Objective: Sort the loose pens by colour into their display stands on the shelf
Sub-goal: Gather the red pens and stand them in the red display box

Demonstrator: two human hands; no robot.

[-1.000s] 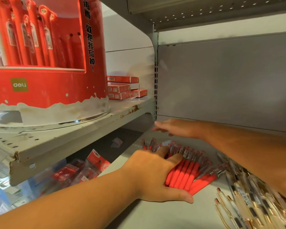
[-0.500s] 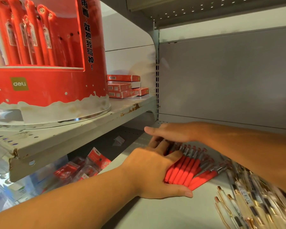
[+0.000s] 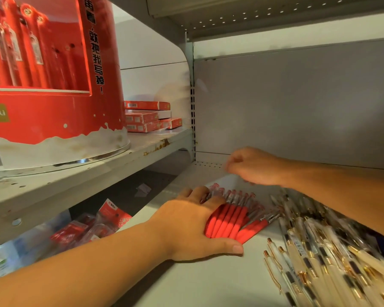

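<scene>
On grey shelf surface (image 3: 208, 284) | red plastic pens (image 3: 235, 220), axes far-right, under flat left hand (image 3: 186, 222) | right hand (image 3: 253, 167) past tips, grasp indeterminate

Your left hand (image 3: 193, 227) lies flat on the fan of red pens (image 3: 235, 218) on the shelf (image 3: 197, 284). Your right hand (image 3: 255, 167), blurred, hovers behind them with the fingers curled.

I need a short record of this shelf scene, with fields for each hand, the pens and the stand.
left hand: left hand lies flat on the fanned red pens, lower shelf
right hand: right hand hovers above the pens, fingers curled, blurred; grip unclear
other pens: white and gold pens heaped at right
stand: red display stand on upper left shelf
</scene>
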